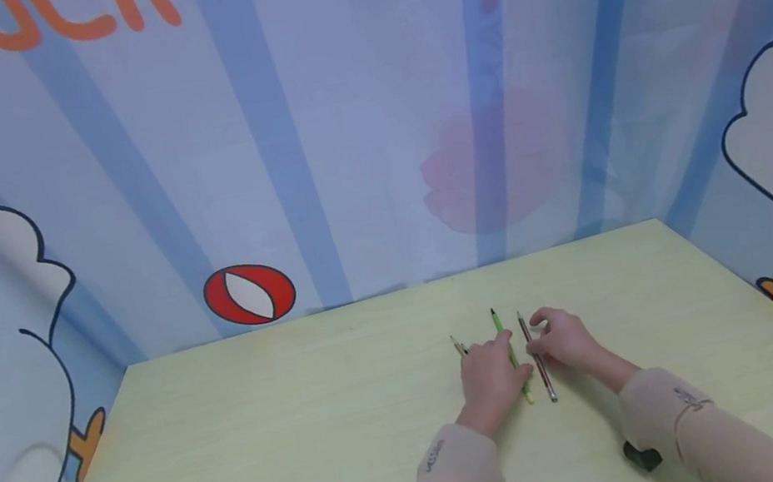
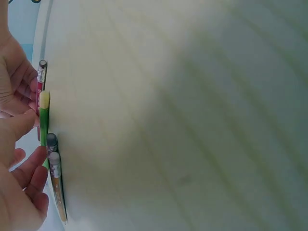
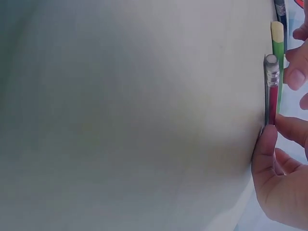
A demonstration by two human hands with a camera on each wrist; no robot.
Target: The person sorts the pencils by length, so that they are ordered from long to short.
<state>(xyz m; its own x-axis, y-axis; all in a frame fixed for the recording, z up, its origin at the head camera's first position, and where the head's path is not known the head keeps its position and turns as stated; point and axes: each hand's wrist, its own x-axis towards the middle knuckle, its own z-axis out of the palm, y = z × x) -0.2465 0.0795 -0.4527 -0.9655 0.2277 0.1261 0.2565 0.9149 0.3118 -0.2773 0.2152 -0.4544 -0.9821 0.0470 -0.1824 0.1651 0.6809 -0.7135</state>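
My left hand lies over a green pencil, its thumb and forefinger on either side of the shaft. Close by on the right, my right hand pinches a dark red pencil with a metal-banded eraser end. Both pencils point away from me, side by side with a narrow gap. Beyond the left hand's fingers are a yellowish pencil with a pale eraser and a dark-ended pencil; the left hand mostly covers these two in the head view.
The pencils lie on a pale yellow tabletop. A striped blue printed backdrop rises behind its far edge, with cartoon figures at both sides. Black straps show beneath the sleeves.
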